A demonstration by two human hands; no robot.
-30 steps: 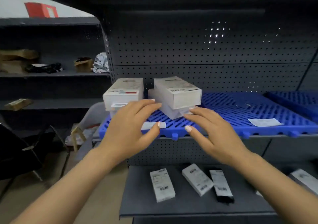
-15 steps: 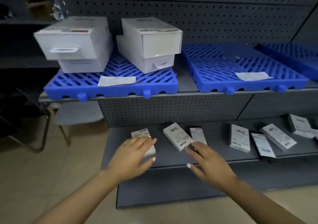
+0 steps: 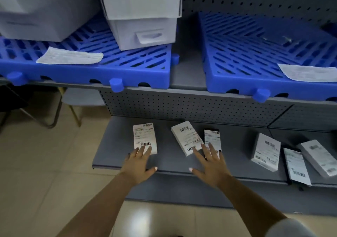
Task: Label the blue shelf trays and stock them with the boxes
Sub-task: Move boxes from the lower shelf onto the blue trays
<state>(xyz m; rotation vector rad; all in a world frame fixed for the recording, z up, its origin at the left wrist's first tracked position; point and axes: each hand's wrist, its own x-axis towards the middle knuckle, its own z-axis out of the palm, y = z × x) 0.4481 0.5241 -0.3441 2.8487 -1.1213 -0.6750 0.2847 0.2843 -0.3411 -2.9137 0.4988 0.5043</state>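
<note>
1. The left hand (image 3: 139, 163) is held flat with fingers straight and spread; its fingertips (image 3: 145, 148) rest on the near end of a small barcoded box (image 3: 145, 137) on the lower grey shelf (image 3: 113, 145). No grip is formed.
2. The right hand (image 3: 212, 165) is likewise spread and straight-fingered. Its fingers overlap the near ends of an angled white box (image 3: 186, 137) and a dark-edged box (image 3: 211, 138) just beside it at 3 o'clock. Whether contact is made cannot be told.
3. Three further small boxes (image 3: 266, 152) lie at 3 o'clock, well apart from both hands.
4. The left blue tray (image 3: 127, 76) is located at 12 o'clock on the upper shelf. A paper label (image 3: 70, 56) lies near its front edge, and large white cartons (image 3: 144, 30) occupy its rear.
5. The right blue tray (image 3: 255, 54) carries a label (image 3: 308, 72) at its front corner and is otherwise unstocked; open room is judged available there.
6. The small boxes lie near the shelf lip, presumably for easy pickup. The overhanging tray pegs (image 3: 116, 85) are to be cleared when lifting.
</note>
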